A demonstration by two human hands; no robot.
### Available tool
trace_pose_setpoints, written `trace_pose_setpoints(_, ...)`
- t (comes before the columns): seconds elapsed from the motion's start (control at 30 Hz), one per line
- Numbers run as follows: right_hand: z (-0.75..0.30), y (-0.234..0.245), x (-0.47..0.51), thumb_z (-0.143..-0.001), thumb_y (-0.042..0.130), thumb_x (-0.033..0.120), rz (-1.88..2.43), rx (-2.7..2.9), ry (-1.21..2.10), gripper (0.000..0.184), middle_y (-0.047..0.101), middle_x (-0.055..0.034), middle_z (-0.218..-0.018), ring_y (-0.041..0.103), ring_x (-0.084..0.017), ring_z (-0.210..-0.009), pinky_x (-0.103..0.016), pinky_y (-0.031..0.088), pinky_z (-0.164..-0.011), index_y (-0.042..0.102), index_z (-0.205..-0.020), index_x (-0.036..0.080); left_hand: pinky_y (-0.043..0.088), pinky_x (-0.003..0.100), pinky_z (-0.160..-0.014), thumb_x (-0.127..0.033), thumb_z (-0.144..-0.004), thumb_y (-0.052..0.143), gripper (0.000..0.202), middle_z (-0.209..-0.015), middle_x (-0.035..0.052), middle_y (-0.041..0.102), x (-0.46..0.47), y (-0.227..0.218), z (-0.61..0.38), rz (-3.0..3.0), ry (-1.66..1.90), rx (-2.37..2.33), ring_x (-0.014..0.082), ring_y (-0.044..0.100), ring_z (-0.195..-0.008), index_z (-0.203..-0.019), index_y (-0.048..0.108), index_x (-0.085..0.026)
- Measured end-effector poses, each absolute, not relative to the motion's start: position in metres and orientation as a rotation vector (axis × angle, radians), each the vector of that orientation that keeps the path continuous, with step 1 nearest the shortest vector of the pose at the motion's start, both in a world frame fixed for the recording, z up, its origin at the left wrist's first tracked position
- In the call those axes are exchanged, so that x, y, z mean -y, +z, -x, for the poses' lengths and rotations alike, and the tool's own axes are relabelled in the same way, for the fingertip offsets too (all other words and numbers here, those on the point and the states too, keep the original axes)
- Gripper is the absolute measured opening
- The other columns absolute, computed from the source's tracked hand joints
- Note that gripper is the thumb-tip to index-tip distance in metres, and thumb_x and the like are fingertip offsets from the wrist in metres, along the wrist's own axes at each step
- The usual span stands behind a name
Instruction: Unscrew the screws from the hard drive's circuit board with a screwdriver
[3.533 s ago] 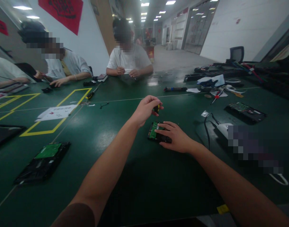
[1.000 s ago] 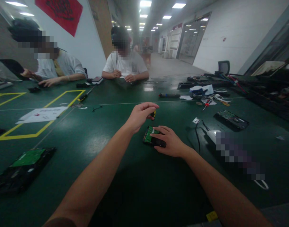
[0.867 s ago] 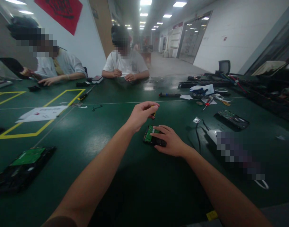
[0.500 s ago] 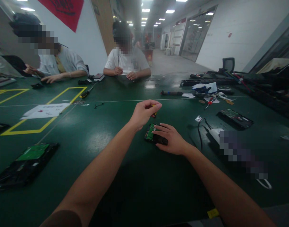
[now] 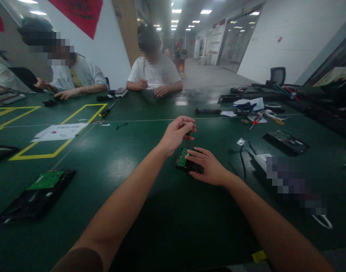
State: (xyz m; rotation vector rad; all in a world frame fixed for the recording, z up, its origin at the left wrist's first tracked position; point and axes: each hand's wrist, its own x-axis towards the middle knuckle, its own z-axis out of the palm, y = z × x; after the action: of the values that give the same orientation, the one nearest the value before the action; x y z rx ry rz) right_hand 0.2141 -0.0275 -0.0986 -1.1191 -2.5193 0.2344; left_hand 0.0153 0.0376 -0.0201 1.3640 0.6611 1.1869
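A small black hard drive (image 5: 185, 161) with a green circuit board facing up lies on the green table (image 5: 139, 158) in front of me. My right hand (image 5: 209, 167) lies flat on its near right part, fingers stretched over it. My left hand (image 5: 177, 133) hovers just above the drive's far edge, fingers pinched round the top of a small screwdriver (image 5: 189, 132) with a yellow and black handle, which stands upright over the board. The screwdriver's tip is hidden behind my fingers.
A larger drive (image 5: 38, 192) with a green board lies at near left, another (image 5: 286, 137) at right beside a black cable (image 5: 242, 155). Tools and rags (image 5: 252, 105) crowd the far right. Two people (image 5: 154, 71) sit across the table; a paper sheet (image 5: 59, 132) lies inside yellow tape.
My left hand has risen slightly and shifted a little to the right while its fingers keep working the screwdriver. My right hand stays on the drive. The view has swayed a little.
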Motion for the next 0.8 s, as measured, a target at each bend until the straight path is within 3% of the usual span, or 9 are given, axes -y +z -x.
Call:
trace_pose_setpoints(0.27, -0.2149, -0.1001, 0.0272, -0.086, 0.073, 0.043, 1.105, 2.517, 0.238, 0.061, 0.052, -0.0085, -0.157, 0.04, -0.04, -0.148, -0.066, 0.035, -0.117, 0.06, -0.145, 0.03, 0.054, 0.022, -0.062, -0.026, -0.091, 0.062, 0.015, -0.104, 0.0076, 0.069, -0.0405, -0.0158, -0.0108, -1.388, 1.228, -0.811, 0.0162, 0.061, -0.091, -0.094, 0.074, -0.018)
trace_pose_setpoints(0.4, -0.2149, -0.0986, 0.0275, -0.087, 0.072, 0.043, 1.118, 2.538, 0.232, 0.06, 0.051, -0.008, -0.158, 0.04, -0.04, -0.148, -0.066, 0.035, -0.118, 0.061, -0.144, 0.028, 0.053, 0.022, -0.06, -0.025, -0.091, 0.061, 0.016, -0.103, 0.0071, 0.068, -0.0397, -0.0148, -0.009, -1.391, 1.198, -0.755, 0.0164, 0.062, -0.092, -0.099, 0.073, -0.019)
trace_pose_setpoints(0.6, -0.2138, -0.0975, 0.0282, -0.087, 0.073, 0.043, 1.121, 2.528, 0.229, 0.06, 0.051, -0.0079, -0.158, 0.039, -0.04, -0.148, -0.066, 0.034, -0.118, 0.06, -0.144, 0.029, 0.058, 0.028, -0.074, -0.023, -0.093, 0.059, 0.013, -0.101, 0.0064, 0.068, -0.0367, -0.0148, -0.0129, -1.333, 1.157, -0.629, 0.0158, 0.065, -0.094, -0.098, 0.07, -0.019)
trace_pose_setpoints(0.8, -0.213, -0.0976, 0.0285, -0.086, 0.073, 0.043, 1.131, 2.519, 0.223, 0.059, 0.051, -0.0093, -0.157, 0.04, -0.04, -0.148, -0.065, 0.034, -0.118, 0.062, -0.143, 0.029, 0.057, 0.028, -0.073, -0.029, -0.09, 0.066, 0.015, -0.1, 0.0064, 0.068, -0.0379, -0.0175, -0.0136, -1.38, 1.156, -0.632, 0.0156, 0.064, -0.092, -0.1, 0.071, -0.018)
